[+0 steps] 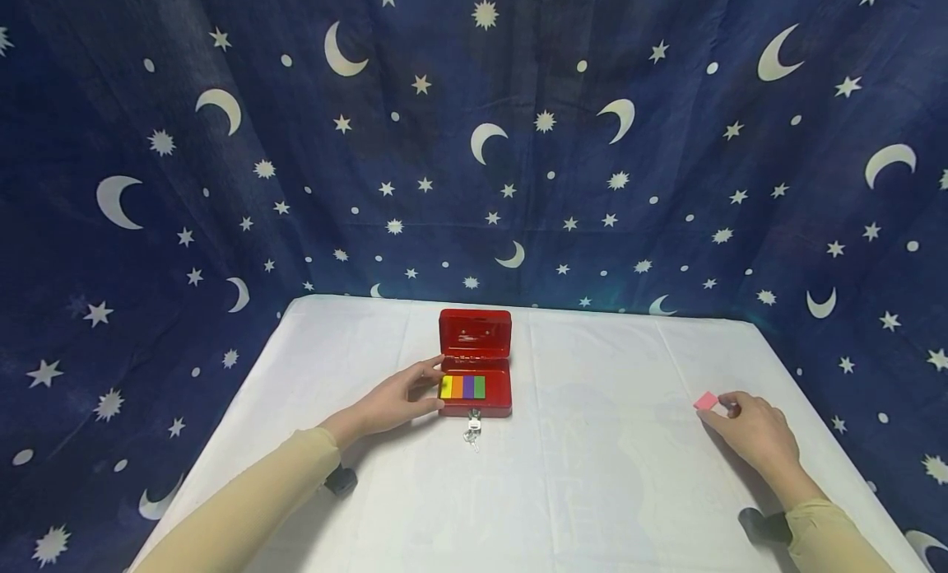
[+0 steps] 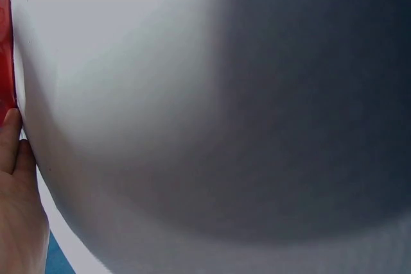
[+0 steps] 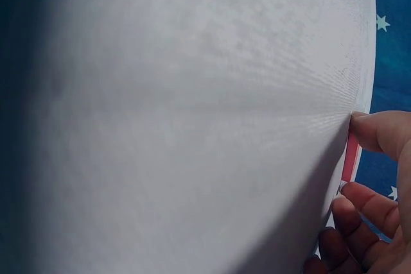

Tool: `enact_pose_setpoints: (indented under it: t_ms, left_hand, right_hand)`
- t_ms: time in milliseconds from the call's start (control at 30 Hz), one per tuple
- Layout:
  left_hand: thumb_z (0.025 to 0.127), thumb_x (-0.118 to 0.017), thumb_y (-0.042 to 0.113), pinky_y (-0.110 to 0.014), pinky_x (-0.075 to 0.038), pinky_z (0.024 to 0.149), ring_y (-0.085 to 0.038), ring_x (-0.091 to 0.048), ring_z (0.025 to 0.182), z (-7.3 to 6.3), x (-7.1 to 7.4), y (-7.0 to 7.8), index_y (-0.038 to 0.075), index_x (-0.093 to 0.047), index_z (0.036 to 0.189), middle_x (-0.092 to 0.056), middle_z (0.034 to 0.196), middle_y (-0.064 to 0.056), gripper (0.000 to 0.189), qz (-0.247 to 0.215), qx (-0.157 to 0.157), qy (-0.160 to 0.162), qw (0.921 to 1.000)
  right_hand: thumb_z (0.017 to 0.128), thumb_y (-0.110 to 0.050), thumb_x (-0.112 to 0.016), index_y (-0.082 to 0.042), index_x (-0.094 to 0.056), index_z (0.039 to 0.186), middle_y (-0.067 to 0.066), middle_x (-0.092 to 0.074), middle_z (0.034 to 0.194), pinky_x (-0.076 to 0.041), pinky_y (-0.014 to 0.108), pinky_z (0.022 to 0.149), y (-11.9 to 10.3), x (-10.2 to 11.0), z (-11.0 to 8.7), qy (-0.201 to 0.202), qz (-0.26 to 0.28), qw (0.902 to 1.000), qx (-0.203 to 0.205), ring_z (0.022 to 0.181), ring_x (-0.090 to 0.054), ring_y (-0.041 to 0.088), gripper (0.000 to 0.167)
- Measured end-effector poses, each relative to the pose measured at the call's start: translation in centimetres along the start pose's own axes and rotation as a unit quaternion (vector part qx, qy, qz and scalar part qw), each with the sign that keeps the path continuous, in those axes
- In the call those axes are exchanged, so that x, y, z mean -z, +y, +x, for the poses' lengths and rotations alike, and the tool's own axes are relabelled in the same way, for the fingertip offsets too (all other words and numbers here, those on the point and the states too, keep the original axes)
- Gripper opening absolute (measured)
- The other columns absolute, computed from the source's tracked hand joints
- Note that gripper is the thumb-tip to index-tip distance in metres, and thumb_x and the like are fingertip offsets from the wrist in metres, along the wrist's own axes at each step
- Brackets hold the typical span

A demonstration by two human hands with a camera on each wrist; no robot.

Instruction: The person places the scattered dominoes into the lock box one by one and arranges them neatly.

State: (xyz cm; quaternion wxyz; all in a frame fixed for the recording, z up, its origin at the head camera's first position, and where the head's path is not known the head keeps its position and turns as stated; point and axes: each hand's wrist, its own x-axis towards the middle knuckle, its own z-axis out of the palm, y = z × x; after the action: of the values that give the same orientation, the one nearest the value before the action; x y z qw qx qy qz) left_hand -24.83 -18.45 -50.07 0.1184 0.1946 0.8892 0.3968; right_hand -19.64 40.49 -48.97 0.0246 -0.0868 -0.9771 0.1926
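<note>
A small red cash box (image 1: 500, 392) stands on the white table with its lid (image 1: 476, 326) raised. Inside, at the left, yellow, orange, purple and green strips (image 1: 468, 388) lie side by side. My left hand (image 1: 396, 398) touches the box's left side, thumb near the front corner and fingers further back; its fingertips also meet the red wall (image 2: 6, 62) in the left wrist view. Far to the right, my right hand (image 1: 759, 433) pinches a small flat pink square piece (image 1: 706, 401) between thumb and fingers, close to the tabletop. Only a narrow pink edge (image 3: 350, 155) shows in the right wrist view.
A silver lock with keys (image 1: 472, 429) hangs at the front of the box, the keys lying on the white tablecloth (image 1: 592, 474). Behind and at both sides hangs a dark blue curtain (image 1: 548, 202) with moons and stars.
</note>
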Motion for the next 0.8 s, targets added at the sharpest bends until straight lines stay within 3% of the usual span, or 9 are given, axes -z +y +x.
enact_pose_setpoints:
  t_ms: [133, 800]
  left_hand:
    - [0.090, -0.074, 0.054, -0.060, -0.029, 0.118, -0.012, -0.040, 0.145, -0.19, 0.01, -0.05, 0.032, -0.057, 0.134, -0.032, 0.161, 0.024, 0.052, -0.001, -0.004, -0.002, 1.0000]
    - [0.090, -0.075, 0.052, -0.058, -0.028, 0.119, -0.012, -0.040, 0.145, -0.23, -0.01, 0.08, 0.031, -0.057, 0.135, -0.030, 0.162, 0.023, 0.052, -0.006, -0.004, -0.004, 1.0000]
  right_hand:
    - [0.092, -0.054, -0.070, 0.012, -0.055, 0.127, 0.027, -0.061, 0.101, -0.046, 0.061, 0.075, 0.02, -0.12, 0.02, 0.004, 0.004, 1.0000, -0.006, 0.092, -0.053, 0.045, 0.076]
    - [0.094, -0.052, -0.068, 0.010, -0.055, 0.129, 0.029, -0.061, 0.102, -0.045, 0.063, 0.075, 0.08, -0.04, -0.19, 0.001, 0.005, 1.0000, 0.003, 0.093, -0.054, 0.046, 0.073]
